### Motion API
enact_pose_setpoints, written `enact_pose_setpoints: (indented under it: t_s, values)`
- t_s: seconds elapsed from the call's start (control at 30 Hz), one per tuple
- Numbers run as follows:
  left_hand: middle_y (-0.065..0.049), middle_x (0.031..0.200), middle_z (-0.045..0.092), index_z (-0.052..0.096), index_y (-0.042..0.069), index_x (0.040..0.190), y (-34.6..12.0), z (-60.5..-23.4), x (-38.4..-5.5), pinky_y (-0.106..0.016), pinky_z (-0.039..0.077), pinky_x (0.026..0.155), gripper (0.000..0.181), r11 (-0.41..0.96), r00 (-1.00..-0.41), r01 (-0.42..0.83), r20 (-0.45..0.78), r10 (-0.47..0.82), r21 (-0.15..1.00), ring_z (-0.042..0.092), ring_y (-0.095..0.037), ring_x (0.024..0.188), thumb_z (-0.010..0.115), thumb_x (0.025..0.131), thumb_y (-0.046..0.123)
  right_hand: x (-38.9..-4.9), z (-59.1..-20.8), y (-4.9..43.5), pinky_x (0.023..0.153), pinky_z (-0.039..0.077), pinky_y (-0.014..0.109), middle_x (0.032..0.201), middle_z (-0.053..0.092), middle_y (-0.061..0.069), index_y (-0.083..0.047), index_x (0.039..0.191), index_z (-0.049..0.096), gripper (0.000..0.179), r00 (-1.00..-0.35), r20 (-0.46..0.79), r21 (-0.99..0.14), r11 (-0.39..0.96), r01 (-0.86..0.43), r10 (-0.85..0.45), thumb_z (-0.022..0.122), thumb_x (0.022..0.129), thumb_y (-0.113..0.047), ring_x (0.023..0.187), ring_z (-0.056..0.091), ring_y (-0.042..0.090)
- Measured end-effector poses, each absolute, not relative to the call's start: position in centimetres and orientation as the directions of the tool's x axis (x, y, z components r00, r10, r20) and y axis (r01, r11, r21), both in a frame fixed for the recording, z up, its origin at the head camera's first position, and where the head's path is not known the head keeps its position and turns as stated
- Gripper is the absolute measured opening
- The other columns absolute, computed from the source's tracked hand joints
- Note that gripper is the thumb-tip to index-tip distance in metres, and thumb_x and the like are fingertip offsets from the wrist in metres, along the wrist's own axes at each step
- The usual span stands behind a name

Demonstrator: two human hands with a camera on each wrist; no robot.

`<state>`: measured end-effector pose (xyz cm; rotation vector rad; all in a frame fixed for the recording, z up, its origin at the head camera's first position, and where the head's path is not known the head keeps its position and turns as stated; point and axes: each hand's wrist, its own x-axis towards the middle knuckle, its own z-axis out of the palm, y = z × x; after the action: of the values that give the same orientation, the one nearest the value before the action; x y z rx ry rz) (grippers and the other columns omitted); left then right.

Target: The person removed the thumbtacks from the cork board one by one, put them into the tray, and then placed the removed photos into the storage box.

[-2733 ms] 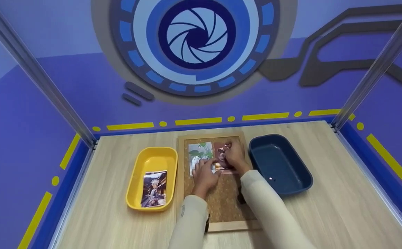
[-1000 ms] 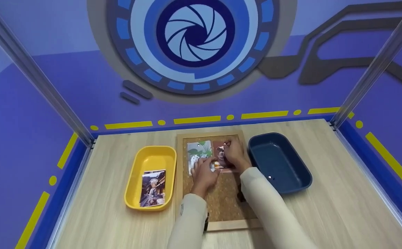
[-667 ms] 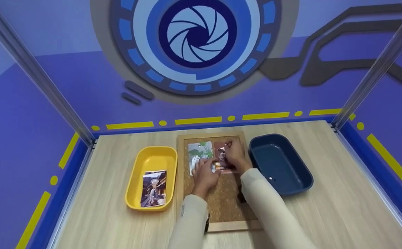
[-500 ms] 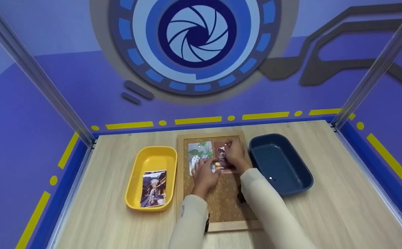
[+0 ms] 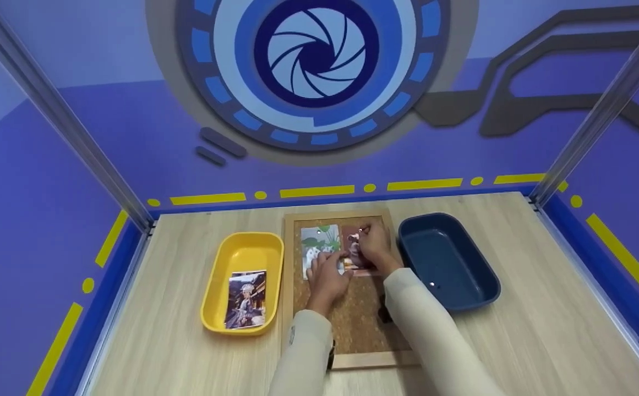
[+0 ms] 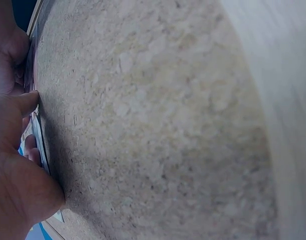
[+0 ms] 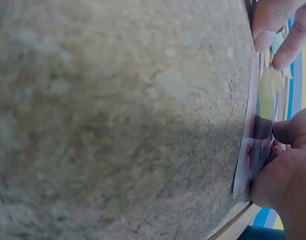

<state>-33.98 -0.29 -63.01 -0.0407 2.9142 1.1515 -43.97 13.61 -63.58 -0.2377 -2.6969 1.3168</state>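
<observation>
A framed cork board (image 5: 358, 324) lies on the table with two photos side by side near its far end. The left photo (image 5: 317, 243) shows plants and carries a small shiny pin (image 5: 319, 232) near its top. My right hand (image 5: 377, 246) has curled fingers at the top of the reddish-brown right photo (image 5: 349, 234), pinching a tiny shiny pushpin (image 5: 360, 230) mostly covered by the fingertips. My left hand (image 5: 327, 279) rests with spread fingers over the photos' lower parts. In the right wrist view, its thumb and a finger touch the right photo's lower edge.
Left of the board stands a yellow tray (image 5: 209, 291) holding a photo (image 5: 246, 300) of a costumed figure. To the right, a navy tray (image 5: 451, 258) has a small shiny piece (image 5: 432, 284) inside. Walls enclose the wooden table (image 5: 545, 308) at the back and sides.
Both hands keep the same places on the photos. Only slight shifts of the head view show; the trays and photos have not moved.
</observation>
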Motion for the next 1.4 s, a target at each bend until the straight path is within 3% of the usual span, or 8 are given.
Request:
enact_pose_setpoints:
  t_s: [0.37,0.8,0.97,1.4]
  values:
    - [-0.002,0.126,0.054,0.065,0.026,0.128,-0.38,-62.64,-33.84,-0.048,0.033,0.098,0.042,0.717,-1.0,-0.022,-0.004,-0.026,0.697,0.045,-0.023,0.119,0.075,0.087,0.028,-43.98,-63.48,13.37,0.076,0.051,0.035,0.09,0.068,0.01,-0.005,0.102,0.069,0.017,-0.974,0.023,-0.817,0.566,0.112,0.226,0.06,0.089,0.0,0.086,0.067,0.023]
    - [0.0,0.126,0.053,0.063,0.028,0.129,-0.3,-62.69,-33.9,-0.046,0.033,0.099,0.042,0.737,-0.999,-0.036,-0.018,-0.032,0.675,0.045,-0.022,0.119,0.074,0.088,0.03,-44.28,-63.86,13.22,0.083,0.052,0.038,0.096,0.069,0.008,-0.009,0.097,0.067,0.006,-0.968,-0.012,-0.796,0.584,0.16,0.249,0.062,0.092,-0.008,0.094,0.065,0.024]
    - [0.0,0.125,0.053,0.064,0.029,0.129,-0.24,-62.71,-34.0,-0.046,0.033,0.098,0.042,0.732,-1.0,-0.028,-0.011,-0.028,0.681,0.045,-0.021,0.118,0.074,0.088,0.029,-44.42,-63.81,13.28,0.084,0.053,0.038,0.094,0.072,0.008,-0.008,0.094,0.069,0.006,-0.967,0.033,-0.788,0.602,0.131,0.254,0.064,0.091,-0.008,0.092,0.068,0.023]
    - [-0.001,0.127,0.053,0.064,0.029,0.127,-0.23,-62.89,-34.06,-0.047,0.032,0.1,0.04,0.727,-0.999,-0.038,-0.022,-0.032,0.686,0.044,-0.023,0.121,0.073,0.088,0.03,-44.01,-63.68,13.41,0.077,0.05,0.035,0.092,0.067,0.007,-0.009,0.094,0.065,0.005,-0.974,0.002,-0.799,0.586,0.135,0.227,0.064,0.095,-0.014,0.088,0.063,0.022]
